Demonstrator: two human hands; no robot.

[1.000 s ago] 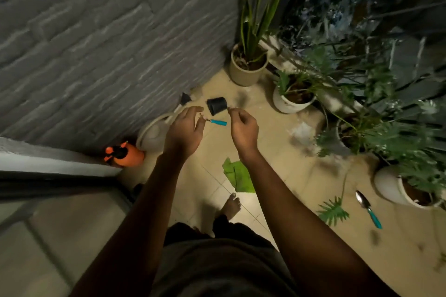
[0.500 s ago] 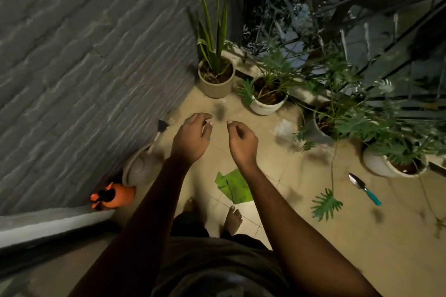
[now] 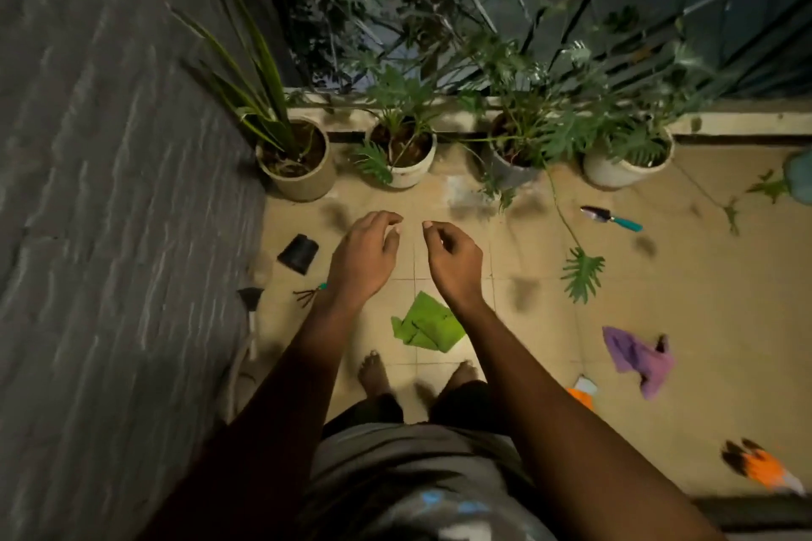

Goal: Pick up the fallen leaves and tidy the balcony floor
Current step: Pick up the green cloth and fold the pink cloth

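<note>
I stand on the beige tiled balcony floor (image 3: 703, 321) looking down. My left hand (image 3: 362, 259) and my right hand (image 3: 452, 261) hover side by side in front of me, fingers loosely curled, with nothing held. Several dark fallen leaves lie on the tiles, one (image 3: 523, 292) right of my right hand, another (image 3: 645, 245) further right, another (image 3: 335, 213) above my left hand. A green split leaf (image 3: 582, 272) on a long stem droops to the floor.
A row of potted plants (image 3: 299, 171) lines the railing. On the floor lie a tipped black pot (image 3: 299, 253), a small hand rake (image 3: 307, 294), a green cloth (image 3: 426, 325), a purple cloth (image 3: 637, 358), a teal-handled trowel (image 3: 610, 217), and orange items (image 3: 764, 468). A grey brick wall (image 3: 110, 189) stands left.
The view swung right and widened, bringing the purple cloth and orange items into sight. Both hands stayed raised in front; earlier the fingertips were close together.
</note>
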